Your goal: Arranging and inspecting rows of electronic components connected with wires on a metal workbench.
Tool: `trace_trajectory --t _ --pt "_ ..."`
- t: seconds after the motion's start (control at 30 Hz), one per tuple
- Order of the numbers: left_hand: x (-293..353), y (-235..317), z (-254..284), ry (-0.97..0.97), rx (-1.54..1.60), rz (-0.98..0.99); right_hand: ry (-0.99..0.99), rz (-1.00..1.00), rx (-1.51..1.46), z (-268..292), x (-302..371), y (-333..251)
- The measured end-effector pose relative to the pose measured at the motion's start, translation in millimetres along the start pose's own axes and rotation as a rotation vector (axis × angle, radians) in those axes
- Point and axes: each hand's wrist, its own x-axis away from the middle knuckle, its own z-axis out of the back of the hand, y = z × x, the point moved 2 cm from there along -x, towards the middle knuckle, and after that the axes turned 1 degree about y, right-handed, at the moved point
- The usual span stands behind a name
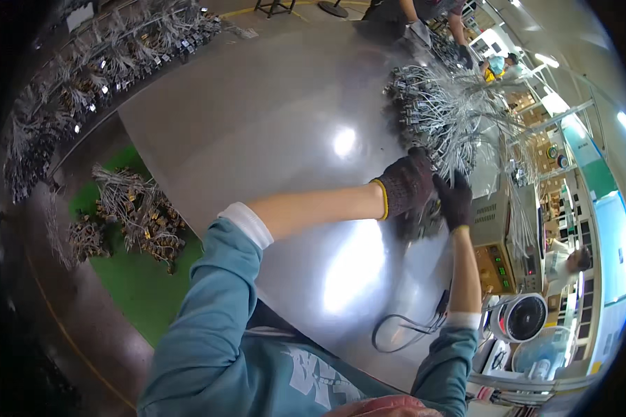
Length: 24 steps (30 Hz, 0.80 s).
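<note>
My two hands wear dark knit gloves with yellow cuffs. At the near end of a big pile of grey cables with metal connectors (435, 111), my left hand (405, 183) is closed, its fingers bent; what they hold is hidden. Just to its right is my right hand (455, 200), with thumb and fingers apart and nothing visible between them. Dark parts (424, 221) lie on the metal table (271, 118) below and between the hands, too blurred to make out.
A boxed instrument with a green lit display (499, 267) stands right of my right hand. Nearer are a black cord (403, 325) and a round fan (523, 317). Another person's gloved hand (464, 57) is at the pile's far end. More cable bundles hang on a rack (104, 76) at left.
</note>
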Motion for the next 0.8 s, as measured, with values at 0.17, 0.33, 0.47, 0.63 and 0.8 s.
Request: trace_trajectory --t 0.17,0.33,0.47,0.63,0.8 --pt "-7 -8 32 -0.547 -0.113 -0.064 0.259 0.114 0.181 64 -8 -47" --pt "21 -16 -49 -0.59 0.119 0.223 0.073 0.399 0.417 29 43 -78" --pt "-24 -7 -11 -0.91 -0.054 0.062 0.187 0.341 0.408 10 52 -31" --pt "-41 -13 -16 -0.836 0.03 0.123 0.123 0.108 0.378 14 5 8" --pt "-61 -8 -29 -0.936 0.036 0.11 0.188 0.071 0.426 10 -33 47"
